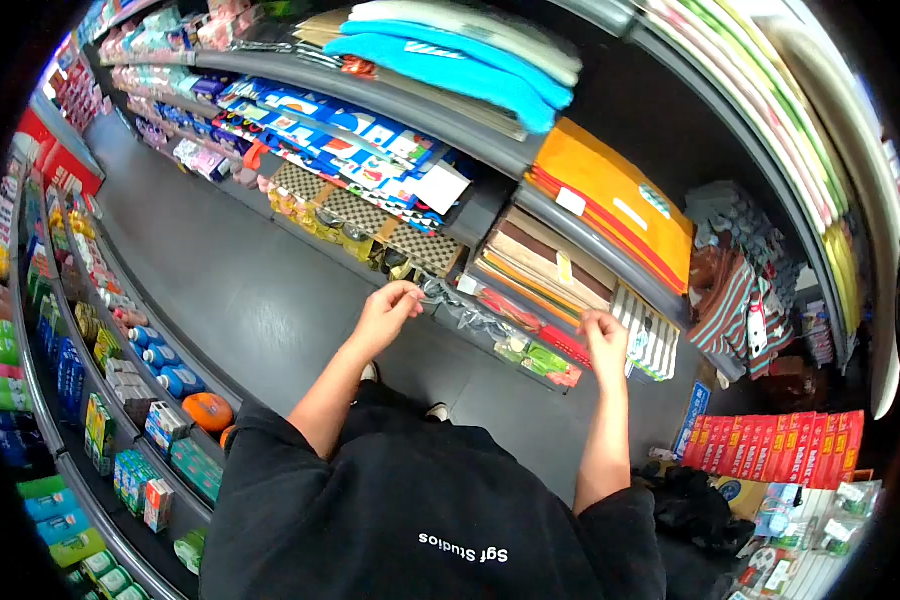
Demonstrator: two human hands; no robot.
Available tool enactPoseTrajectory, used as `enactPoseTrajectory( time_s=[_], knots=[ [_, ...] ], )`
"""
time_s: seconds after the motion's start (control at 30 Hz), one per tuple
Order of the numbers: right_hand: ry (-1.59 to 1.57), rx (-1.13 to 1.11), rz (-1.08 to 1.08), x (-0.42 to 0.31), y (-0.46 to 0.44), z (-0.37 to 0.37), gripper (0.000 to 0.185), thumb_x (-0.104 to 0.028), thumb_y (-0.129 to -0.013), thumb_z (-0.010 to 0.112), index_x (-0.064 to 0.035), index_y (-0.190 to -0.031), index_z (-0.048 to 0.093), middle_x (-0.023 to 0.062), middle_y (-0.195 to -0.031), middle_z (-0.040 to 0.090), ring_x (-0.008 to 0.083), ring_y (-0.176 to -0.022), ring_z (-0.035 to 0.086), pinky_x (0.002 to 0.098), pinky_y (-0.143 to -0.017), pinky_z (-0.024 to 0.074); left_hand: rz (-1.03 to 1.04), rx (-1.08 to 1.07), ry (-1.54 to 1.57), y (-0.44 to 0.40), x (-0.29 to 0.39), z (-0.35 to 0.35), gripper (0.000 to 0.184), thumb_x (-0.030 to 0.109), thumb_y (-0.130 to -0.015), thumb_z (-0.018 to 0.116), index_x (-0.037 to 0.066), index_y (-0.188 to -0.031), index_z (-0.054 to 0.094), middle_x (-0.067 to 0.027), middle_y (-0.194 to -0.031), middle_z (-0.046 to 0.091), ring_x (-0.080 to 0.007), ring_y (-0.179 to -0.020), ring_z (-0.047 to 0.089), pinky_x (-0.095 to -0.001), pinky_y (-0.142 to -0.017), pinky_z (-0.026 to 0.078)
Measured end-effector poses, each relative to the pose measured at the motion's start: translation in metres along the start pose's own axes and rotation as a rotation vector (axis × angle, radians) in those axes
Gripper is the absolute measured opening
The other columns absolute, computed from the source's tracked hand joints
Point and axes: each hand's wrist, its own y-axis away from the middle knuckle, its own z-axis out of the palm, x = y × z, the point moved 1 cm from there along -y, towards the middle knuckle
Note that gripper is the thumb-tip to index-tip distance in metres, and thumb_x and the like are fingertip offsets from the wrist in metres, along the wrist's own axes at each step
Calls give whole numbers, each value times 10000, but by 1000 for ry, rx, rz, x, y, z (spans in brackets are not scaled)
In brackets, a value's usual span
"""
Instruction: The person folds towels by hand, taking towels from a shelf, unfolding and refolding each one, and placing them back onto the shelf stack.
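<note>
Orange cloth (620, 195) lines the shelf edge (600, 246) beyond my curled right hand (604, 345); left hand (392, 312) curls too, contents of both unclear.

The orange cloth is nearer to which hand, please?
Right: the right hand is below the orange cloth in the picture; the left hand is farther away, to its lower left.

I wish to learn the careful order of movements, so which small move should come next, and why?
Probably, ease the right hand towards the grey-and-white striped cloths: in this view it appears beside them, though contact is unclear, and neither it nor the left hand plainly holds anything.
</note>
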Motion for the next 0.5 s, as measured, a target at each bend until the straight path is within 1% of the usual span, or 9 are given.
enactPoseTrajectory(
  time_s=[0.03,0.07,0.1,0.13,0.17,0.27,0.43,0.47,0.5],
  knots=[
    [-16,20,-86,-9,-6,-3,157,-149,-848,561,-1,-858,614,30,-660,581,51,-494,453,187,-453,355,18,40,15,2,6,2,149,123,-879,489,2,-884,575,-35,-758,585,-95,-690,543,-229,-646,447],
    [-45,4,-110,-21,-12,-6,146,-136,-846,563,2,-845,612,29,-663,578,51,-498,451,188,-454,358,42,49,-10,3,9,1,153,126,-880,491,0,-887,577,-35,-760,586,-89,-681,537,-226,-640,445],
    [-37,0,-111,-53,-28,52,146,-136,-846,563,2,-845,612,29,-663,578,51,-498,451,188,-454,358,69,60,-10,-12,12,-65,155,128,-878,495,-1,-893,580,-34,-753,587,-87,-678,536,-224,-636,446],
    [-13,-17,-113,-70,-34,47,150,-134,-843,569,8,-847,615,27,-673,582,54,-525,471,193,-474,372,33,96,45,-11,7,-64,156,129,-876,498,-2,-891,582,-33,-746,587,-86,-674,535,-224,-635,446],
    [-68,-20,-133,-89,-45,70,154,-132,-841,575,15,-849,618,25,-683,585,56,-552,490,198,-494,385,27,129,21,-19,20,-93,156,130,-875,500,-2,-890,583,-32,-738,587,-86,-669,534,-224,-633,446],
    [-38,11,-230,-139,-69,85,159,-146,-831,594,11,-843,613,22,-688,588,53,-551,487,192,-494,385,69,142,11,-40,14,-134,147,120,-871,498,5,-876,590,-27,-734,590,-85,-687,552,-220,-637,450],
    [23,101,-364,-193,-92,100,177,-150,-833,575,24,-851,607,51,-733,605,67,-549,504,206,-482,391,127,132,-35,-68,34,-171,138,92,-873,477,6,-884,585,-14,-759,588,-76,-700,544,-222,-648,444],
    [58,155,-287,-202,-101,97,137,-111,-811,578,18,-837,614,39,-697,596,73,-548,517,212,-509,413,141,119,-21,-73,35,-175,140,97,-876,477,5,-892,582,-15,-762,588,-75,-704,542,-222,-649,443],
    [19,177,-325,-214,-110,98,129,-79,-802,541,10,-852,620,46,-706,599,83,-548,524,216,-505,417,153,107,-10,-78,36,-178,142,101,-878,477,4,-899,579,-16,-764,587,-74,-708,541,-221,-650,442]
  ],
)
